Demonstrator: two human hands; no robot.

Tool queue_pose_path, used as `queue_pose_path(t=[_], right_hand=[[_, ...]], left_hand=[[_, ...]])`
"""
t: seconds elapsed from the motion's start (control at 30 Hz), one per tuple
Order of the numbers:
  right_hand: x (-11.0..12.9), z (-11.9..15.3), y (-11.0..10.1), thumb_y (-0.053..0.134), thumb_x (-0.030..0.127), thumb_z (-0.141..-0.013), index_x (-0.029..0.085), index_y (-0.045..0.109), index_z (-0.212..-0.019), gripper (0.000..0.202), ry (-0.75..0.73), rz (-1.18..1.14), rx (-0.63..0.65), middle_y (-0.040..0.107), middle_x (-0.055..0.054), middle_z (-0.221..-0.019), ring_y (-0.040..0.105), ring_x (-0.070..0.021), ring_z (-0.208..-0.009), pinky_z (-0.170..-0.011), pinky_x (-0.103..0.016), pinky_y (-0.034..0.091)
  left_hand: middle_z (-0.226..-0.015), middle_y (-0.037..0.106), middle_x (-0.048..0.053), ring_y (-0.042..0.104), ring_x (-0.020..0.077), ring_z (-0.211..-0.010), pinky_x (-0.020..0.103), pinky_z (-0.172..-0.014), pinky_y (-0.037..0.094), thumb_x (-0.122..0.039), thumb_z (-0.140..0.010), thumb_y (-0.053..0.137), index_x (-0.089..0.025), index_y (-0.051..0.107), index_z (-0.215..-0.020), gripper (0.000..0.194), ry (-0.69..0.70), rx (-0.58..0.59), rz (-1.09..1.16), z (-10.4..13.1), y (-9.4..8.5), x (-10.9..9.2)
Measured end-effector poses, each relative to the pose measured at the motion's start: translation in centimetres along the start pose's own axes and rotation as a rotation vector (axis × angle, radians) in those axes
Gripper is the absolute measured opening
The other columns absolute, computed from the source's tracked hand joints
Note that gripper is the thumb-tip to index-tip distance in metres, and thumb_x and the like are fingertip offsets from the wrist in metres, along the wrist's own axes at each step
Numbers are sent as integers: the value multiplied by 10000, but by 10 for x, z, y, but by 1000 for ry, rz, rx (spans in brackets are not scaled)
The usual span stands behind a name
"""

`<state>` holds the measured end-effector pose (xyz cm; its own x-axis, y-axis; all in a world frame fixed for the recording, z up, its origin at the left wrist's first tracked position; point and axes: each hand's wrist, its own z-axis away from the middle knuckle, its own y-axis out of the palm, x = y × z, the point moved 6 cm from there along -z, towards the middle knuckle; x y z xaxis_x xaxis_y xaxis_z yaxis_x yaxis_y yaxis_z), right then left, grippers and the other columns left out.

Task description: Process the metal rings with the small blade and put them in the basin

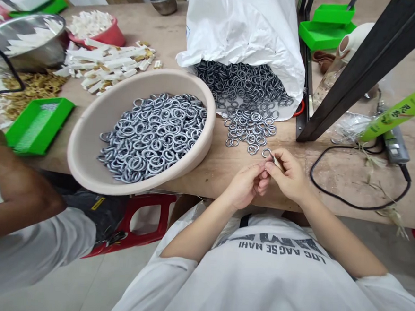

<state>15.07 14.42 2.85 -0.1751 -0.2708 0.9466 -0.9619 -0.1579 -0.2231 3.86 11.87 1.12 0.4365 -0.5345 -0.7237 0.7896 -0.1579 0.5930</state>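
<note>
Both my hands meet over the table's front edge, to the right of the basin. A grey ring (266, 153) sticks up at the fingertips of my right hand (288, 174), which is closed in a pinch. My left hand (247, 184) is closed too, its fingertips pressed against those of the right; what lies between them is hidden. Just beyond the hands, a loose pile of grey rings (252, 130) spills from a white sack (244, 30). To the left stands a beige basin (84, 142) heaped with similar rings (155, 137).
A black metal post (362, 76) slants up at right, beside a black cable (315, 182) and a green tube-like package (402, 110). A co-worker's arm (27, 195) is at left near a green tray (39, 125). White pieces (107, 65) and a steel bowl (40, 49) lie behind.
</note>
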Motion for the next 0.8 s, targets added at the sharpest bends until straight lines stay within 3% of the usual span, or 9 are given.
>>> queue_pose_path(t=[0.1,0.33,0.6,0.7,0.8], right_hand=[[6,4,-4,508,482,-973,238,563,-1061,265,-10,16,-72,638,-29,-949,587,-168,-801,-734,-310,462],[34,15,0,474,423,-995,209,601,-857,285,-125,426,90,592,-25,-761,554,-166,-713,-673,-301,394],[44,16,1,481,386,-998,205,556,-774,298,-179,468,119,556,-2,-698,494,-135,-630,-604,-285,317],[39,15,0,489,396,-996,207,553,-761,308,-170,431,121,533,8,-675,487,-134,-629,-609,-284,314],[17,6,-17,472,455,-997,214,504,-713,374,-47,359,-13,472,28,-621,449,-133,-597,-587,-282,297]], left_hand=[[-521,348,-70,291,62,-435,194,-447,297,-404,-884,594,-185,453,-698,320,17,-19,96,5,7,-3],[-500,278,-90,241,57,-430,174,-429,264,-504,-861,642,-191,418,-685,423,31,-97,138,11,9,-3],[-488,254,-97,227,55,-422,174,-432,272,-492,-859,652,-194,400,-670,434,38,-116,129,13,11,-3],[-487,239,-99,217,56,-421,175,-434,279,-468,-860,651,-195,401,-671,416,40,-105,135,16,14,-4],[-487,257,-93,225,57,-418,183,-435,304,-437,-867,640,-190,423,-661,388,-6,-14,129,22,23,0]])
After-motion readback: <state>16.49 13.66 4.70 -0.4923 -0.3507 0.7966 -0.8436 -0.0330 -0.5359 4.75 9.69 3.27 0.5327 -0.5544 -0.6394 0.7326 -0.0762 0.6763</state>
